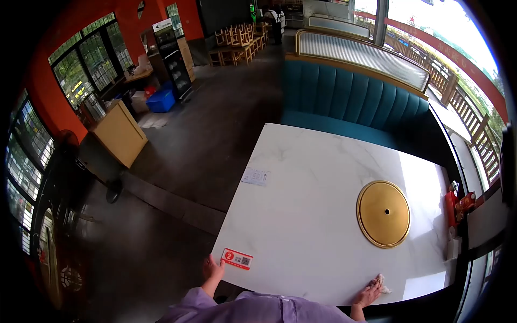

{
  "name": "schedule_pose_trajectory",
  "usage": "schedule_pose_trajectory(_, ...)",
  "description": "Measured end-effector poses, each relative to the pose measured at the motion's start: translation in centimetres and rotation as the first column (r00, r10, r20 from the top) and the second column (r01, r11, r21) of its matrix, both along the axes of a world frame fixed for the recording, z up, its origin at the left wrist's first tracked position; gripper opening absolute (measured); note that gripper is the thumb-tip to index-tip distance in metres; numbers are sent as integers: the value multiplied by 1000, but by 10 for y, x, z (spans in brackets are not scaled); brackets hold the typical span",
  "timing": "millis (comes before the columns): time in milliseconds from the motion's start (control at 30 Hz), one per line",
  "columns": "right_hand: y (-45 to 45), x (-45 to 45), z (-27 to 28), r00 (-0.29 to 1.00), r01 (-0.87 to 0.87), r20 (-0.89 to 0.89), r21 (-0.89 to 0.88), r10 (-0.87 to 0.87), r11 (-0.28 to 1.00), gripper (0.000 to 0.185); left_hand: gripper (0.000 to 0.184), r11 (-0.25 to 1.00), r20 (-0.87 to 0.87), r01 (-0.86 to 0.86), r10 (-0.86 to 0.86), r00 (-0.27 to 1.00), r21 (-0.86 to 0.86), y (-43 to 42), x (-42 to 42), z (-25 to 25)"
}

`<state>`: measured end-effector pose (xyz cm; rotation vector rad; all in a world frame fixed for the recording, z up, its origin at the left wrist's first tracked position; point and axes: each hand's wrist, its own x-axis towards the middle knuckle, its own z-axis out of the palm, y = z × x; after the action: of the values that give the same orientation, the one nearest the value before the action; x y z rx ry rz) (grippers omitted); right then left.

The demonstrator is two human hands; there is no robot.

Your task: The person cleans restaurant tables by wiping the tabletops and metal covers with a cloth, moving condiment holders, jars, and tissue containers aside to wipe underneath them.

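A white marbled table (307, 204) stretches out in front of me. My right hand (367, 294) presses a crumpled cloth (382, 283) onto the tabletop near its front edge, with the fingers over the cloth. My left hand (213, 269) is at the table's near left corner, the thumb side by the top and the fingers bent around the edge. Close beside it lies a red and white card (237, 258) with a number 2 and a QR code. A round gold lid (383, 214) with a small central hole sits in the table's right half.
A paper slip (255, 176) lies at the left edge. Red packets (465, 202) and small containers stand along the right side by the window. Beyond the table is a teal booth seat (350, 97). Stacked wooden chairs (239, 43) and a blue bin (160, 100) are farther off.
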<state>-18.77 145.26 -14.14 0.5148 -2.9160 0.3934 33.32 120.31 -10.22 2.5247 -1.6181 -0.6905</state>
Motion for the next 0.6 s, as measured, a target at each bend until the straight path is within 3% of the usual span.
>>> schedule_pose_trajectory(33,-22,35,10,996,-66,51,-23,67,998,54,73,994,-105,-38,49,993,105,-8,9,2)
schedule_pose_trajectory(67,-45,75,23,985,-127,108,-44,131,991,55,73,992,-102,-34,47,994,125,-11,20,-3)
schedule_pose_trajectory(133,-84,151,34,935,-304,160,-100,317,947,58,76,971,-291,54,17,956,233,-16,39,-16)
schedule_pose_trajectory(200,-112,218,33,826,-494,228,-149,516,857,60,75,950,-360,134,-25,933,282,-21,44,5)
schedule_pose_trajectory(267,-140,265,27,649,-721,210,-138,732,679,62,71,956,-381,159,-55,923,246,-23,64,-21)
schedule_pose_trajectory(333,-167,302,45,482,-812,238,-240,843,532,62,67,937,-684,98,171,709,336,-18,78,-29)
schedule_pose_trajectory(367,-172,316,46,422,-851,219,-239,880,468,62,59,920,-719,12,297,628,391,-16,77,-13)
schedule_pose_trajectory(467,-192,358,36,297,-901,202,-263,933,344,63,53,913,-672,-168,389,630,371,-4,80,43)
schedule_pose_trajectory(500,-197,369,43,266,-911,196,-269,944,312,63,49,966,-712,-99,243,659,239,7,102,18)
schedule_pose_trajectory(600,-200,389,42,209,-954,163,-180,964,238,60,44,990,-755,-99,143,640,104,35,154,-31)
